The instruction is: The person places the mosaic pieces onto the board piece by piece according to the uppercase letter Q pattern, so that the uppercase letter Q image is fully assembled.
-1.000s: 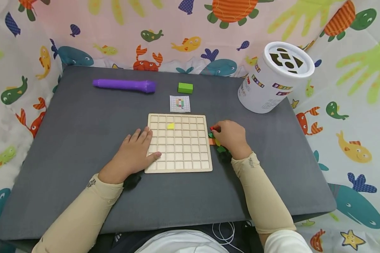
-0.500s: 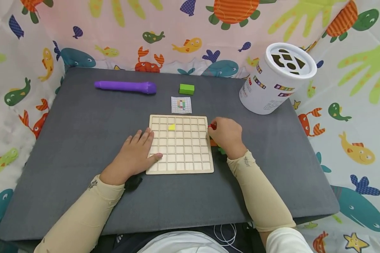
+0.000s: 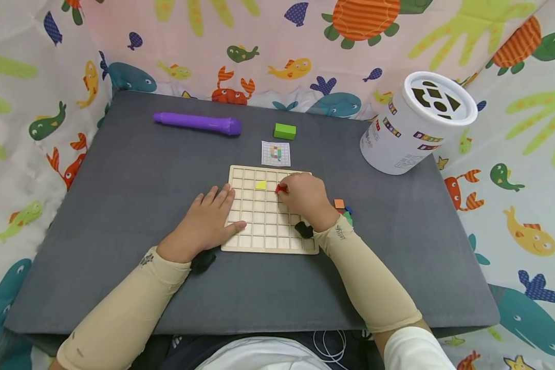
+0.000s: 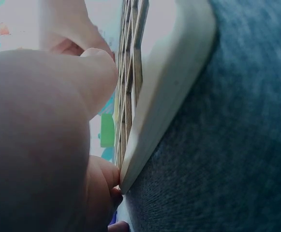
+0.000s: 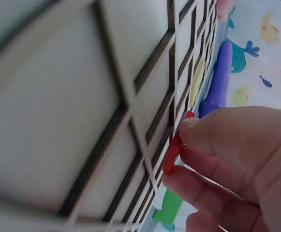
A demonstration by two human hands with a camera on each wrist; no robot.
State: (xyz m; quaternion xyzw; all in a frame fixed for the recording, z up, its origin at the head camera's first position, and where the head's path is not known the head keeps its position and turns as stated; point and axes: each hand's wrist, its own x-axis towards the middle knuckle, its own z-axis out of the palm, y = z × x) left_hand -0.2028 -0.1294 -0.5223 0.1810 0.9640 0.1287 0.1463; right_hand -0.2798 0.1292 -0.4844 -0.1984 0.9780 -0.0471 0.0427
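Note:
A wooden grid board (image 3: pixel 259 221) lies on the grey table, with a yellow piece (image 3: pixel 261 185) in one of its upper cells. My left hand (image 3: pixel 208 221) rests along the board's left edge, fingers straight and thumb on the grid. Over the upper right cells, my right hand (image 3: pixel 305 198) pinches a small flat red piece (image 5: pixel 175 147) between thumb and fingers. In the right wrist view the red piece is tilted close to the grid; whether it touches the board I cannot tell. Several coloured pieces (image 3: pixel 339 204) lie right of the board, partly behind my right wrist.
Behind the board lies a small pattern card (image 3: pixel 275 153), with a green block (image 3: pixel 284 131) beyond it. A purple microphone-shaped stick (image 3: pixel 197 124) lies at the back left. A white tub (image 3: pixel 411 126) with shaped holes in its lid stands at the back right.
My right hand has lifted the red piece from beside the board and carried it left over the grid. The loose pieces on the right are uncovered. My left hand stays on the board.

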